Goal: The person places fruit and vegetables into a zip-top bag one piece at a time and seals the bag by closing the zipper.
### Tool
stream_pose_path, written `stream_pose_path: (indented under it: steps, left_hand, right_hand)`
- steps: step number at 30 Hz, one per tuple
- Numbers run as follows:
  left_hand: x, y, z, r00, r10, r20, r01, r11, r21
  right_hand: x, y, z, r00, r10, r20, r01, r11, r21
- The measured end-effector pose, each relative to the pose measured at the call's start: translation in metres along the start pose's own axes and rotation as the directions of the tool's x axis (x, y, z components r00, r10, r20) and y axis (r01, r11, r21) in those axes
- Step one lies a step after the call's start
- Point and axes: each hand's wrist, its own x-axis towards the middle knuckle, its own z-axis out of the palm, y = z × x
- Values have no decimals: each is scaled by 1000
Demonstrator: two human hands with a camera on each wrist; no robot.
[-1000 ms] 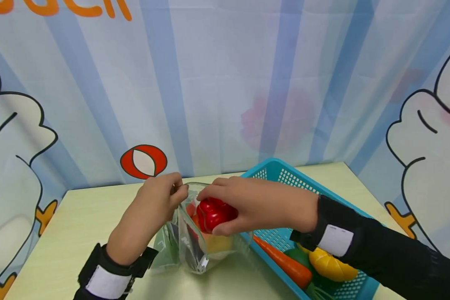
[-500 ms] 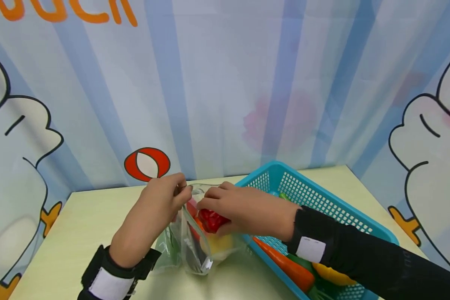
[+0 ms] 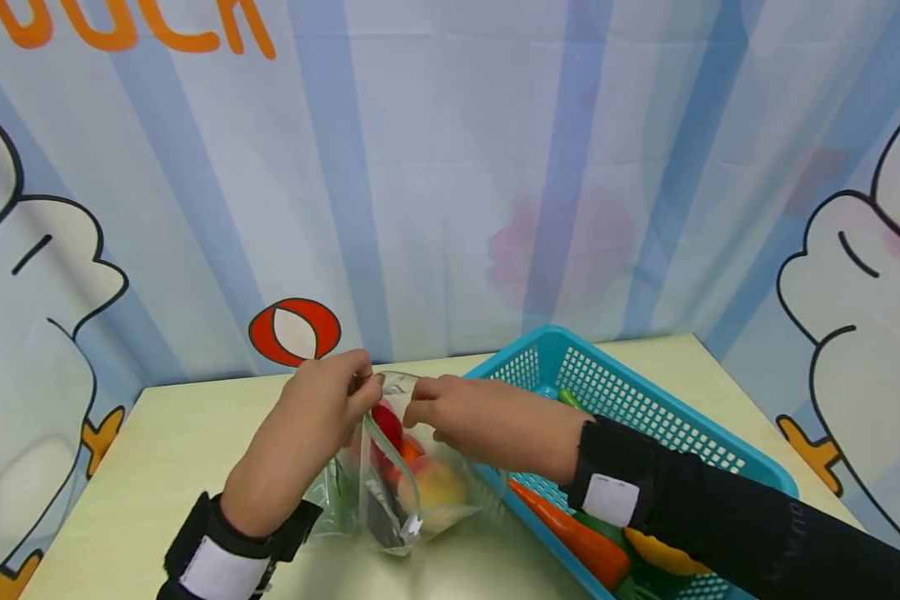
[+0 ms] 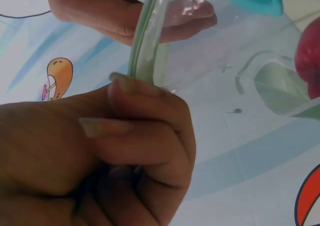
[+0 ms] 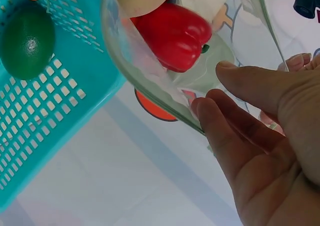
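Observation:
My left hand [image 3: 307, 429] pinches the rim of a clear zip bag [image 3: 392, 543] standing on the table. At the bag's mouth, my right hand [image 3: 498, 422] has its thumb apart from its fingers, with nothing between them. Below those fingers, a red bell pepper [image 5: 175, 38] lies inside the bag. A yellow-and-pink round fruit [image 3: 437, 495] shows through the plastic, beside something orange [image 3: 412, 451]. A dark item, its kind unclear, sits low in the bag.
A blue perforated basket [image 3: 667, 415] stands right of the bag. It contains a carrot [image 3: 581, 542], a yellow pumpkin [image 3: 663, 552] and a green oval item [image 5: 27, 43]. Left of the bag, something green [image 3: 335, 496] shows through plastic. A printed curtain [image 3: 435, 183] hangs behind the table.
The right hand lowered the red bell pepper into the bag and let go of it. The left hand keeps its pinch on the rim.

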Motion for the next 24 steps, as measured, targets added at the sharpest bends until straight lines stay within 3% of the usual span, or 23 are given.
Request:
stream_pose_path:
  steps: [6,12,19,24]
  left_hand:
    - [0,0,1,1000,3,4,-3,1000,-4]
    - [-1,0,0,1000,25,-6,-25,1000,19]
    - [-1,-1,1,999,39,-31,-38,999,34]
    - [0,-1,1,998,48,-36,-47,998,38]
  right_hand:
    - [-4,6,-3,1000,24,10,-25,992,123]
    - [-14,21,-21,1000,17,-27,-7,941,337]
    - [-25,46,-31,995,69,-71,-37,926,376]
    - [-25,66,-18,990,130,-47,-102,917,385]
